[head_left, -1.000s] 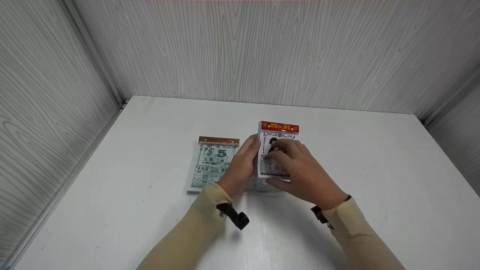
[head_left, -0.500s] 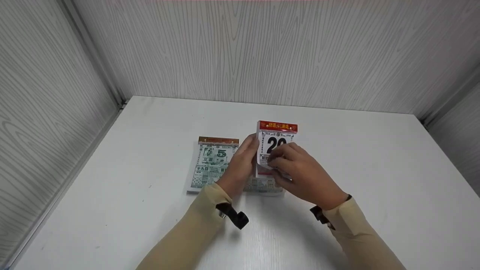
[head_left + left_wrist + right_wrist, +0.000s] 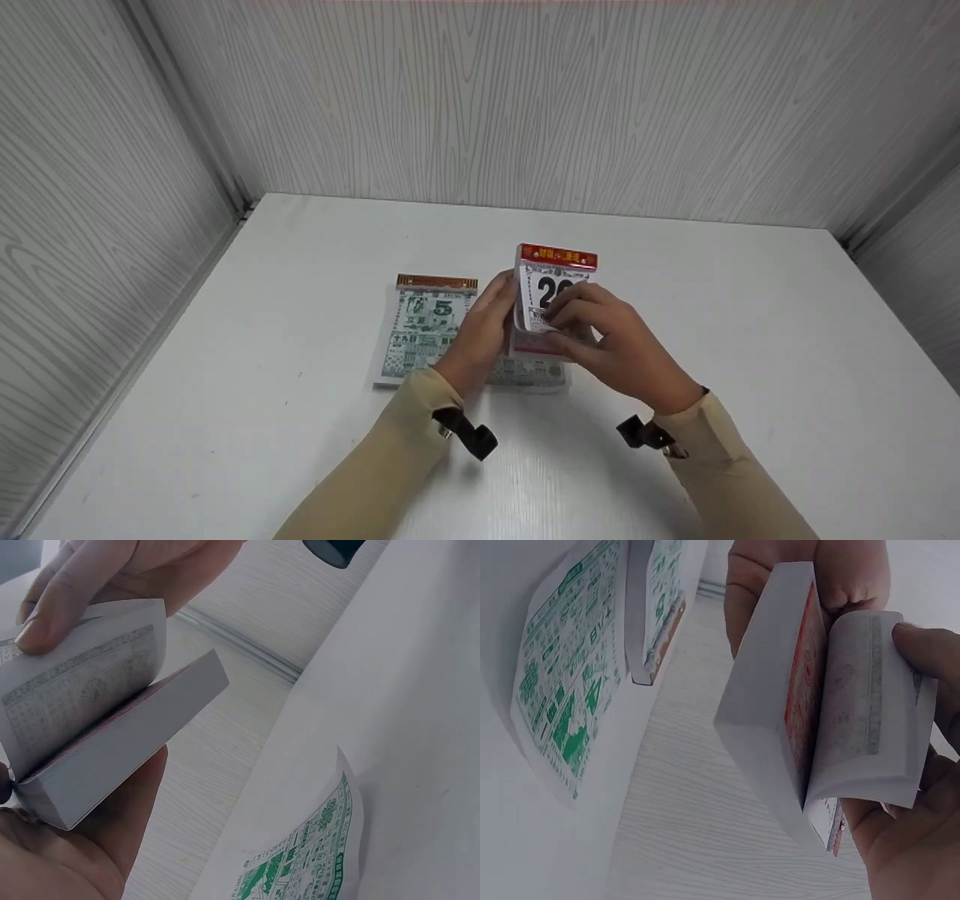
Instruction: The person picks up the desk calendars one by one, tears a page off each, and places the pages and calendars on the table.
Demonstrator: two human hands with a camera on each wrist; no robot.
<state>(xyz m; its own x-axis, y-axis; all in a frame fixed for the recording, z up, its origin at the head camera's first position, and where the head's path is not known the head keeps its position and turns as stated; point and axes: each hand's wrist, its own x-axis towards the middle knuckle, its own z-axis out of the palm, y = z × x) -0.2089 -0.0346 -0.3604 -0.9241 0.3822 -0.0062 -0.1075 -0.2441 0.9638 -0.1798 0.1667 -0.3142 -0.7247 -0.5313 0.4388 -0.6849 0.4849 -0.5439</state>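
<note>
A small tear-off calendar [image 3: 537,289] with a red header is held up off the table by my left hand [image 3: 480,330], which grips it along its left side and from beneath. My right hand [image 3: 615,341] pinches the lower edge of its top sheets and bends them upward. In the right wrist view, the lifted sheets [image 3: 855,705] curl away from the thick block [image 3: 769,682], baring a page with red print. The left wrist view shows the right thumb [image 3: 45,630] on the sheets' raised edge. Part of the large black number is behind the right fingers.
A larger tear-off calendar [image 3: 416,337] with green print and a brown-gold header lies on the white table [image 3: 300,300], left of the hands. A green-printed loose sheet [image 3: 529,373] lies beneath them. Panelled walls [image 3: 480,97] stand behind and at both sides.
The right hand has gone from fingering the page's front to holding the bottom edge of the top sheets, which now bend up higher. The left hand has stayed almost still.
</note>
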